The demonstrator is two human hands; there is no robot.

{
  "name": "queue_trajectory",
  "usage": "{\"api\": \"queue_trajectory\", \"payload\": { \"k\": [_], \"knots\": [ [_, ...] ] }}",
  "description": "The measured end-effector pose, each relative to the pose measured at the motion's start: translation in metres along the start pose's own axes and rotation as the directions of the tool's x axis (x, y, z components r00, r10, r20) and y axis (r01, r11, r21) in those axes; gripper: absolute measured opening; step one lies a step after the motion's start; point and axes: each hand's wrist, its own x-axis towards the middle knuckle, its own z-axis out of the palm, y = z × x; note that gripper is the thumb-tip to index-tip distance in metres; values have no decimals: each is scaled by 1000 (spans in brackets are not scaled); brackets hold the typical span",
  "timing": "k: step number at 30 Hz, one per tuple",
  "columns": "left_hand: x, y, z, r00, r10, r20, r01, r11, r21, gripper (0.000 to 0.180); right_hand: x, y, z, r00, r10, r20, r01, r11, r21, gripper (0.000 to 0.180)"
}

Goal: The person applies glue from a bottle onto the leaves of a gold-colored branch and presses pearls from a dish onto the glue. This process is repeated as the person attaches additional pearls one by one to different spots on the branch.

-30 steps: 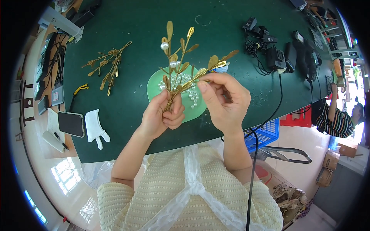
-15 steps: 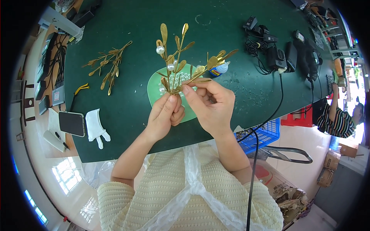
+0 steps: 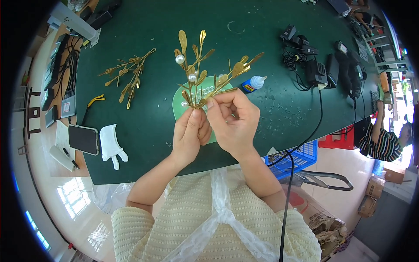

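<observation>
A gold metal leaf branch (image 3: 195, 65) with white pearl beads (image 3: 180, 59) on its stems is held upright above a light green plate (image 3: 178, 106). My left hand (image 3: 188, 133) pinches the base of the branch between thumb and fingers. My right hand (image 3: 235, 120) grips a stem of the same branch just right of the base, its thumb and forefinger pressed together. Loose clear and white beads (image 3: 204, 92) lie on the plate, partly hidden by the branch and hands. Beyond my right hand stands a small blue glue bottle (image 3: 254, 84) with a pale tip.
Another gold branch (image 3: 131, 76) lies on the green table (image 3: 144, 144) at left. Near the left edge are a phone (image 3: 84, 139), a white glove (image 3: 112, 145) and yellow-handled tweezers (image 3: 96, 100). Black power adapters (image 3: 315, 72) with cables sit at right. A blue basket (image 3: 301, 157) stands beside the table.
Both hands still hold the branch; the right hand has shifted slightly left, toward the left hand. The branch's right-hand stem has swung a little, showing more of the glue bottle.
</observation>
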Motion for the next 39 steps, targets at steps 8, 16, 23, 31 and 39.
{"api": "queue_trajectory", "payload": {
  "k": [8,16,23,31,39],
  "knots": [
    [2,5,-1,991,-43,-128,26,991,-131,29,0,17,15,999,-29,-45,33,995,95,9],
    [10,14,-14,998,21,-58,-21,1000,4,34,5,11,6,996,90,25,-93,985,149,3],
    [8,9,-12,996,81,-38,-80,996,24,35,4,19,-62,913,-157,-375,62,965,-253,36],
    [9,5,-13,998,53,-37,-51,998,39,34,19,53,-83,986,32,-167,-130,776,-617,55],
    [9,6,-11,996,54,-76,-51,997,52,34,23,62,-79,991,74,-110,-118,870,-479,25]
  ]
}}
